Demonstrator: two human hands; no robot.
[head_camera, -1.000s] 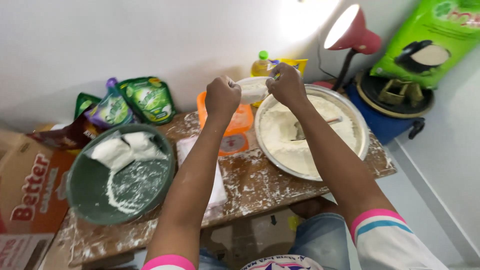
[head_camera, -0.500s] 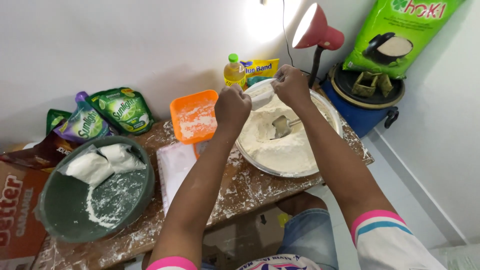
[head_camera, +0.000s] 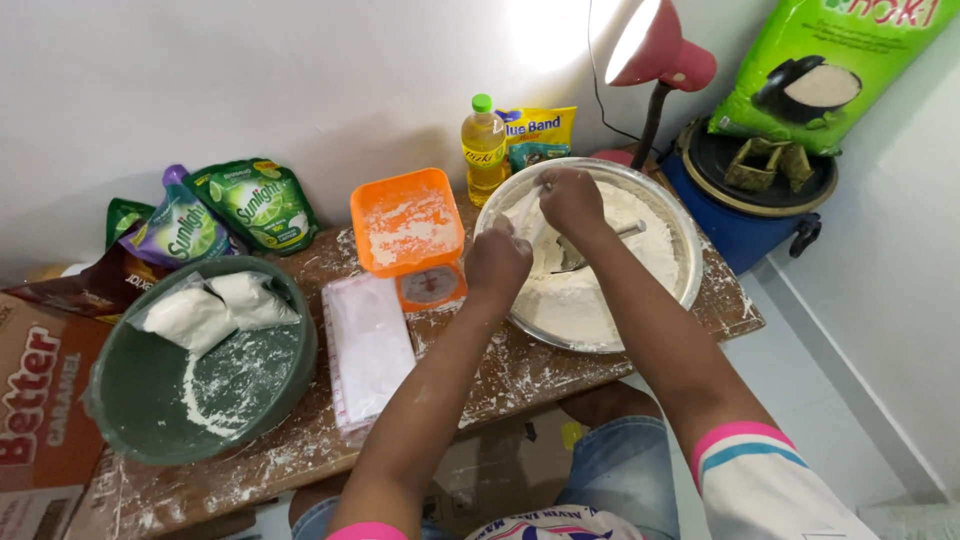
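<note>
Both my hands are over a wide metal bowl (head_camera: 690, 262) of white flour (head_camera: 580, 295) at the right of the wooden table. My left hand (head_camera: 497, 262) is closed at the bowl's near-left rim. My right hand (head_camera: 570, 200) is closed above the flour, further back. Between them they hold a small clear plastic bag (head_camera: 526, 213), dusted white, low over the flour. A metal spoon (head_camera: 612, 240) lies in the flour just right of my right hand.
An orange kitchen scale (head_camera: 408, 228) stands left of the bowl, with a stack of clear bags (head_camera: 368, 345) beside it. A green basin (head_camera: 130, 400) holds filled flour bags (head_camera: 215, 310). Pouches (head_camera: 255, 200), an oil bottle (head_camera: 483, 145), a red lamp (head_camera: 662, 55) and a blue bucket (head_camera: 745, 225) line the back.
My hands have come down from above the bowl's far rim to just over the flour, still gripping the bag. The view has shifted so the table sits more to the right.
</note>
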